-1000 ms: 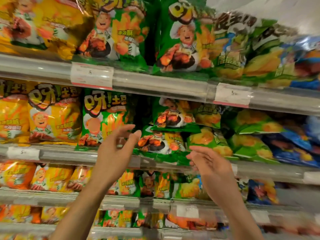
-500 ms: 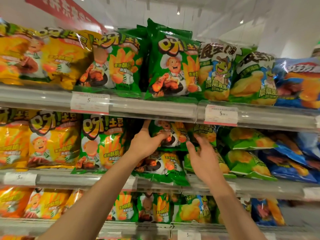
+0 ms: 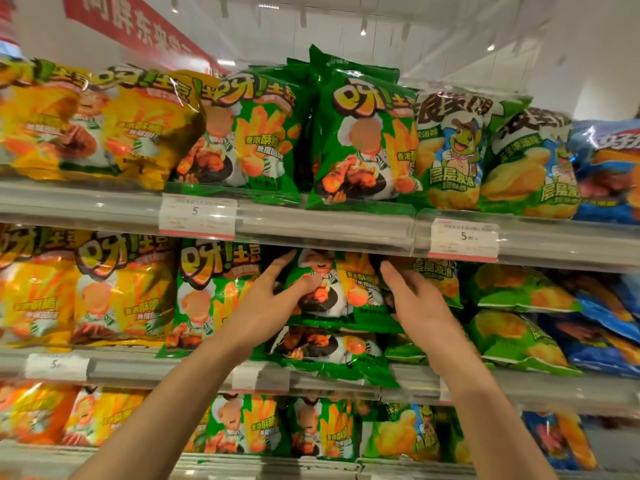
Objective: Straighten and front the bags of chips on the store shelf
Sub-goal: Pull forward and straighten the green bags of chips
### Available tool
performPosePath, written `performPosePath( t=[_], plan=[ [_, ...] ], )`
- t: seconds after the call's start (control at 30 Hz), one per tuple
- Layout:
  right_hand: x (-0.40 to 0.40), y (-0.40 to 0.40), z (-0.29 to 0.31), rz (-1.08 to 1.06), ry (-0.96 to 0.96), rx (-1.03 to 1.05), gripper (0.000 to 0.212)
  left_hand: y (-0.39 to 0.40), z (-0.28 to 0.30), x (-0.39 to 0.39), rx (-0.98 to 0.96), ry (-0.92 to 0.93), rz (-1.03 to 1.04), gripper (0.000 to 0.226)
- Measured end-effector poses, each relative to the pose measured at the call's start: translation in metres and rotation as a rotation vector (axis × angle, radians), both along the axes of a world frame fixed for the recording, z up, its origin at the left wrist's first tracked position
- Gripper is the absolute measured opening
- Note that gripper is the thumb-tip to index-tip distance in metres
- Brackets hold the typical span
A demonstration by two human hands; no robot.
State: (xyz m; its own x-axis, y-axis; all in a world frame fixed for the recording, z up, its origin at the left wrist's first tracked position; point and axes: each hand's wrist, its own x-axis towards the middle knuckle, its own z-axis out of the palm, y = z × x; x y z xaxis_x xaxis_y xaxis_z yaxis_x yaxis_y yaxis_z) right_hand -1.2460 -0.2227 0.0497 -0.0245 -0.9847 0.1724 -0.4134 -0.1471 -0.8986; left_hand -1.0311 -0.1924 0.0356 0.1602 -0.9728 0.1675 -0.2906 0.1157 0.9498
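Now both my hands have closed in on the middle shelf; half a second ago my fingers were only reaching its stacked bags, and a second ago they hung open in front of the rail. The view has also tipped upward, so more of the ceiling and a red hanging banner with white characters (image 3: 138, 27) shows.

Far left on the middle shelf stand the upright yellow crinkly chip bags with a cartoon chef (image 3: 114, 289), beside an upright green chip bag of the same chef design (image 3: 211, 292). Their big lettering is Chinese, and I cannot read the small print. A white price tag with a red lower edge (image 3: 198, 216) on the clear upper shelf rail shows a "5".

My left hand (image 3: 266, 306) grips the left edge of the upper green chef-print bag lying tilted on the stack (image 3: 343, 289), thumb pressed on its front, fingers reaching behind. That bag leans back under the upper rail and rests on a second green chef bag lying flat beneath it (image 3: 329, 351). My right hand (image 3: 415, 306) clamps the same upper bag's right edge, fingers curled around it.

Further right, flat green bags picturing wavy chips (image 3: 512, 296) are piled sloppily, then blue foil bags (image 3: 595, 327). A second white price tag (image 3: 464, 239) reads "5.90".
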Motion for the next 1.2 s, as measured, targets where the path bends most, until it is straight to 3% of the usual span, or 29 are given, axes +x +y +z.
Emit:
performPosePath(
  t=[0.07, 0.23, 0.47, 0.57, 0.63, 0.7, 0.77, 0.83, 0.9, 1.0, 1.1, 1.2],
  plan=[
    [0.011, -0.003, 0.004, 0.029, -0.016, 0.101, 0.097, 0.009, 0.0, 0.005, 0.008, -0.001, -0.047, 0.07],
    [0.015, 0.005, -0.005, 0.07, -0.136, 0.125, 0.115, 0.022, 0.001, 0.013, 0.055, 0.035, -0.105, 0.068],
    [0.021, 0.03, -0.018, 0.126, -0.259, 0.076, 0.078, 0.02, 0.01, 0.03, 0.146, 0.045, -0.165, 0.096],
    [0.029, 0.042, -0.018, 0.175, -0.286, 0.071, 0.058, 0.021, 0.013, 0.028, 0.147, 0.022, -0.176, 0.095],
    [0.034, 0.05, -0.016, 0.192, -0.286, 0.06, 0.057, 0.024, 0.012, 0.027, 0.147, 0.0, -0.167, 0.095],
    [0.037, 0.054, -0.013, 0.192, -0.257, 0.065, 0.073, 0.027, 0.01, 0.031, 0.135, 0.008, -0.129, 0.096],
    [0.037, 0.054, -0.011, 0.167, -0.2, 0.07, 0.077, 0.034, 0.008, 0.04, 0.108, 0.016, -0.088, 0.098],
    [0.037, 0.048, -0.01, 0.108, -0.099, 0.028, 0.063, 0.041, 0.004, 0.054, 0.071, -0.027, -0.016, 0.105],
    [0.039, 0.031, -0.011, 0.014, 0.131, 0.006, 0.06, 0.051, 0.001, 0.069, 0.022, -0.043, 0.012, 0.105],
    [0.059, 0.002, -0.019, -0.005, 0.483, 0.062, 0.086, 0.063, -0.001, 0.087, -0.047, -0.029, 0.049, 0.1],
    [0.08, -0.015, -0.024, 0.017, 0.667, 0.171, 0.112, 0.072, 0.0, 0.095, -0.101, -0.009, 0.103, 0.058],
    [0.09, -0.018, -0.024, 0.021, 0.731, 0.212, 0.12, 0.075, -0.003, 0.11, -0.139, -0.026, 0.149, 0.066]
  ],
)
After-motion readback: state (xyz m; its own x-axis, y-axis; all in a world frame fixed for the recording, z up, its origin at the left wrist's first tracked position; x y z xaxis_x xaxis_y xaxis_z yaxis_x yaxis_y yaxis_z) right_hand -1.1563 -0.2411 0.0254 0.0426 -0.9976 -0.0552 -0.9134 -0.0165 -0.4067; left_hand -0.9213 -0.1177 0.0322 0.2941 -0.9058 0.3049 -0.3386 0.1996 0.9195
